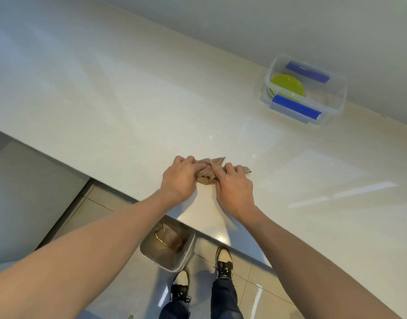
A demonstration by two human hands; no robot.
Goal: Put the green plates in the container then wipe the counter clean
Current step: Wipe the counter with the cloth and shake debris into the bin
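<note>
A brown cloth (206,176) lies bunched on the pale counter (119,107) near its front edge. My left hand (180,178) grips its left side and my right hand (234,185) pinches its right side, both pressing it to the surface. Two cloth corners stick out beyond my fingers. Far to the right, by the wall, stands a clear plastic container (333,104) with blue clips. Green plates (287,85) lie stacked inside it.
The wall runs along the counter's far side. Below the front edge, on the tiled floor, stands a grey bin (168,247) with brownish contents, next to my shoes (224,261).
</note>
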